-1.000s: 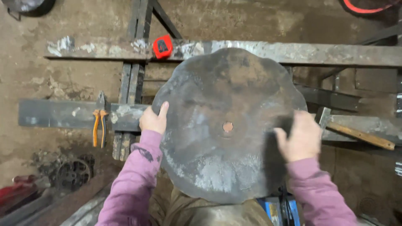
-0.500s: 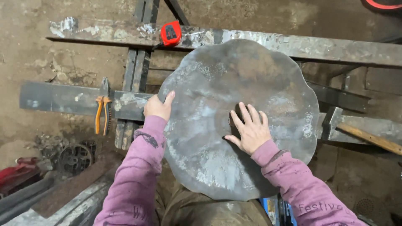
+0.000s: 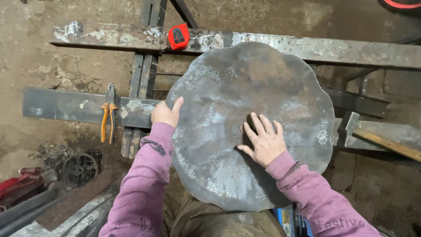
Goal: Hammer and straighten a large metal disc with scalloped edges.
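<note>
**Steadying the scalloped disc on the steel frame**

While the big wavy-edged metal disc (image 3: 250, 118) lies across the steel bars (image 3: 307, 48) of the frame, its near edge over the person's lap, both hands bear on it. Best, I judge, to keep the weight centred over the bars so it cannot tip. The left hand (image 3: 165, 113) curls shut on the disc's left rim, thumb on top. The right hand (image 3: 264, 141) lies flat, fingers spread, by the centre hole, gripping nothing. Orange pliers (image 3: 108, 120) and a red tape measure (image 3: 179, 37) rest well clear.
</note>
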